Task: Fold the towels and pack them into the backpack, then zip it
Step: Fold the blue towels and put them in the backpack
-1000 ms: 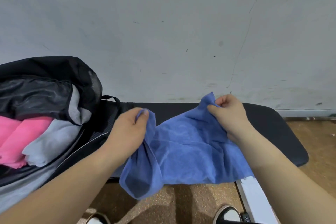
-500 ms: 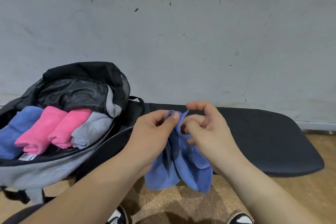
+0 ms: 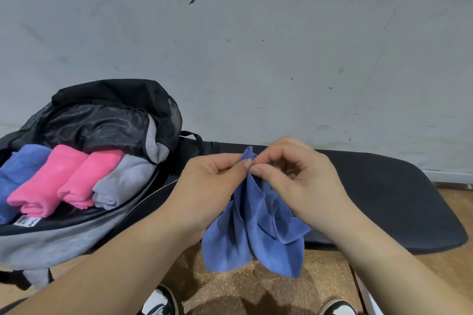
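A blue towel (image 3: 256, 233) hangs folded in half in front of the black bench. My left hand (image 3: 210, 186) and my right hand (image 3: 294, 179) pinch its top corners together, fingertips touching. To the left lies the black and grey backpack (image 3: 64, 238), unzipped and wide open. Inside it sit rolled towels side by side: a blue one (image 3: 18, 174), two pink ones (image 3: 48, 181) (image 3: 89, 176) and a grey one (image 3: 122, 184).
The black padded bench (image 3: 384, 199) runs along a grey wall (image 3: 256, 46) and carries the backpack at its left end. Below is a cork-coloured floor (image 3: 243, 289), with my two shoes (image 3: 160, 302) at the bottom edge.
My hands came together from wide apart, bringing the towel's two top corners to meet, so the spread towel now hangs doubled. The view shifted left, showing more of the backpack.
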Available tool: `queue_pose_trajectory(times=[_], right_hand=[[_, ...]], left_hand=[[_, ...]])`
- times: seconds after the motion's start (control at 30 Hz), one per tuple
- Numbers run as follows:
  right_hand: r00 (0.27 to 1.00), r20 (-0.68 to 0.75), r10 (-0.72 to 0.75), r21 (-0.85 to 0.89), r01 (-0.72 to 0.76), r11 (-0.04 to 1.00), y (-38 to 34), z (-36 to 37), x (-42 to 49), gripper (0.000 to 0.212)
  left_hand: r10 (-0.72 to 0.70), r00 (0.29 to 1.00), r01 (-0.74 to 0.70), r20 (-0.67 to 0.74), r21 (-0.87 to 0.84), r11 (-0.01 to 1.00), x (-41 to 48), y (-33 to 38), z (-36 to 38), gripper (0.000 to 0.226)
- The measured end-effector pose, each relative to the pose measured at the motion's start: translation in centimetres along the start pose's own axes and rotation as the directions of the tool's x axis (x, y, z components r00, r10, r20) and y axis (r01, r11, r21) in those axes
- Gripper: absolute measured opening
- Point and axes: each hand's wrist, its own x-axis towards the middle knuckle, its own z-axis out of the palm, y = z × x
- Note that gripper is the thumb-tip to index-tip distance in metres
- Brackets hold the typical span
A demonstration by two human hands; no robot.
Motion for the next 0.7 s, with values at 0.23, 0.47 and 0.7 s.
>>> queue_pose_trajectory(times=[0.23,0.47,0.7], right_hand=[[0.985,0.012,0.175,0.152,-0.174,0.973,0.8,-0.2,1.7,0.018],[0.987,0.054,0.149,0.184,-0.156,0.97,1.1,-0.4,1.9,0.025],[0.942,0.295,0.157,0.262,-0.238,0.935,2.1,-0.2,1.2,0.043]], left_hand=[[-0.046,0.988,0.04,0.145,0.041,0.998,0.3,-0.1,-0.1,0.037],[-0.047,0.975,0.044,0.217,0.02,0.999,0.0,0.5,-1.3,0.028],[0.035,0.992,-0.048,0.125,0.101,0.994,-0.4,0.2,-1.1,0.009]])
